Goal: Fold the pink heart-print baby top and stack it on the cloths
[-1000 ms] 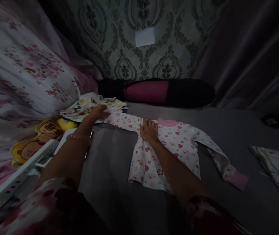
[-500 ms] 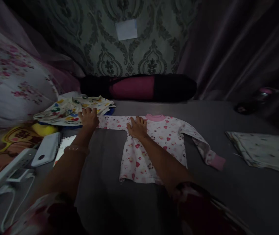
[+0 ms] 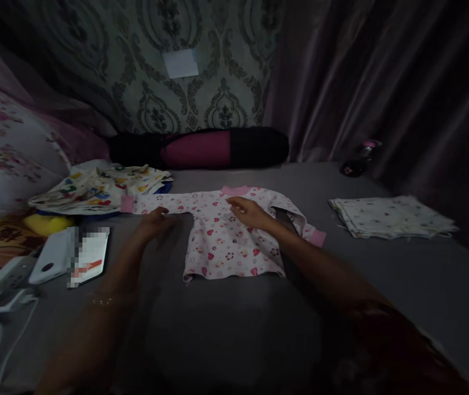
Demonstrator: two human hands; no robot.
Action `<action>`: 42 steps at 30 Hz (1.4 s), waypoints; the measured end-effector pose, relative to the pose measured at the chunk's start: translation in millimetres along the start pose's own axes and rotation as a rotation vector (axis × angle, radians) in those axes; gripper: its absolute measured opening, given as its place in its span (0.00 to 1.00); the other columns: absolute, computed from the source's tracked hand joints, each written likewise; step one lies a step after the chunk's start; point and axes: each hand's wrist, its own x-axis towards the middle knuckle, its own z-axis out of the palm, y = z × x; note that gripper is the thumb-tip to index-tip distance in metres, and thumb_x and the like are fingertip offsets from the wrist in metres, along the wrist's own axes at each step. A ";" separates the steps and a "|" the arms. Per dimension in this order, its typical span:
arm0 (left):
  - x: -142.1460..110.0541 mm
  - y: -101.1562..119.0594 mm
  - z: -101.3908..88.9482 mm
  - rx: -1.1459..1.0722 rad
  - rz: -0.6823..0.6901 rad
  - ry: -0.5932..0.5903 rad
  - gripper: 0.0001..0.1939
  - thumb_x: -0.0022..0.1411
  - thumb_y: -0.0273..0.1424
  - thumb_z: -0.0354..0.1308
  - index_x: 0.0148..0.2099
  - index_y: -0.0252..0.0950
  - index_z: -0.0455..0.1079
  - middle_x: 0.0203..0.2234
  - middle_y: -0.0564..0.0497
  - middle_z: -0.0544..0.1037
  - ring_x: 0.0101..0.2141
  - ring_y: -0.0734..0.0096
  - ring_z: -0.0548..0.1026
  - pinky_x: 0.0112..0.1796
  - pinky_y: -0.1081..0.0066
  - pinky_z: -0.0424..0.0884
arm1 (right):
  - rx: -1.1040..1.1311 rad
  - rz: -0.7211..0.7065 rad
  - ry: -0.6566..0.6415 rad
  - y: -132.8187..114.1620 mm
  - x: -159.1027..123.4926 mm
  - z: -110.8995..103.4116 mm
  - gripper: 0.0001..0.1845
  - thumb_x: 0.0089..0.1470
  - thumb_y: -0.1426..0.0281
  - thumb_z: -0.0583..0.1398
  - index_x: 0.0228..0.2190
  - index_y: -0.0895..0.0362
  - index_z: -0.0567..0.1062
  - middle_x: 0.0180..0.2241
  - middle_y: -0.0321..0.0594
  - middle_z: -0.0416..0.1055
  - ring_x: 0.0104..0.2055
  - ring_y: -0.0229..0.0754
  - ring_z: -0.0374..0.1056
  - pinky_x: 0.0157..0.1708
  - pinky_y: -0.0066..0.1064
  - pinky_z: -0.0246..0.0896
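Note:
A child's long-sleeved shirt [image 3: 218,236], white with pink and red prints and a pink collar, lies spread on the grey bed sheet. Its left-hand sleeve stretches straight out, the pink cuff touching a pile of clothes; the right-hand sleeve bends down toward me. My right hand [image 3: 250,213] is over the upper chest of the shirt, fingers extended and holding nothing. Just below the straight sleeve, my left hand [image 3: 156,224] is somewhat blurred, with fingers apart and nothing in them.
Colourful printed clothes [image 3: 98,189] are piled at the left. Nearby lie a phone [image 3: 92,255], a white device [image 3: 53,255] and a power strip [image 3: 6,282] with cables. Folded patterned cloth [image 3: 390,216] lies right, a bottle [image 3: 357,159] behind it. A black-and-pink roll [image 3: 197,148] lines the wall.
My left hand has come off the sleeve end toward me, uncovering the pink cuff. The right hand has shifted from the shoulder toward the chest's middle. The view has turned right.

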 end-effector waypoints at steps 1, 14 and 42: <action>-0.1 0.7 -2.3 -0.007 0.024 0.000 0.25 0.53 0.44 0.58 0.49 0.34 0.67 0.30 0.50 0.78 0.32 0.64 0.77 0.31 0.71 0.69 | 0.021 0.018 0.047 4.3 -17.8 -17.4 0.19 0.61 0.72 0.52 0.51 0.58 0.73 0.51 0.44 0.74 0.51 0.40 0.70 0.49 0.33 0.65; 23.8 151.6 70.2 -0.036 0.476 -0.229 0.17 0.59 0.37 0.55 0.48 0.34 0.70 0.34 0.48 0.79 0.30 0.69 0.76 0.33 0.71 0.70 | -0.528 0.535 0.074 94.4 -148.9 -144.2 0.13 0.56 0.72 0.55 0.37 0.59 0.79 0.35 0.42 0.78 0.35 0.39 0.72 0.33 0.25 0.59; 40.2 234.3 201.5 0.012 0.688 0.083 0.22 0.65 0.32 0.50 0.61 0.40 0.66 0.60 0.44 0.68 0.61 0.59 0.63 0.61 0.57 0.58 | -0.253 0.638 -0.099 118.9 -123.4 -171.1 0.06 0.46 0.67 0.64 0.27 0.58 0.79 0.24 0.36 0.74 0.29 0.38 0.69 0.25 0.23 0.58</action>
